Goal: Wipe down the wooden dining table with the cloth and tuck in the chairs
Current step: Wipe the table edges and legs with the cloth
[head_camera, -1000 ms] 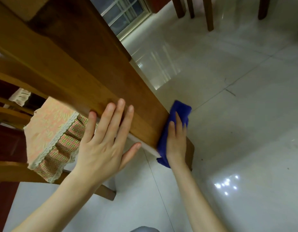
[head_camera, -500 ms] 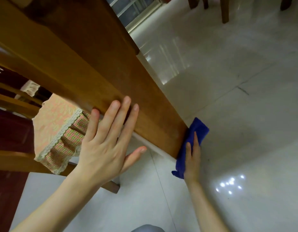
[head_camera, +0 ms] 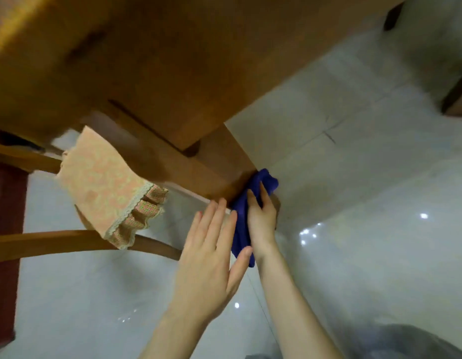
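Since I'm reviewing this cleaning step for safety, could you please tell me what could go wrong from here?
The blue cloth is bunched against the table leg with a loose tail hanging below the right hand, so it might slip free. The left hand is open right beside it and could block the wipe. The tiled floor looks glossy, so footing may be slippery.

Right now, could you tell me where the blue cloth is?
Head view, right of centre: the right hand holds the blue cloth against the table leg, beside the left hand.
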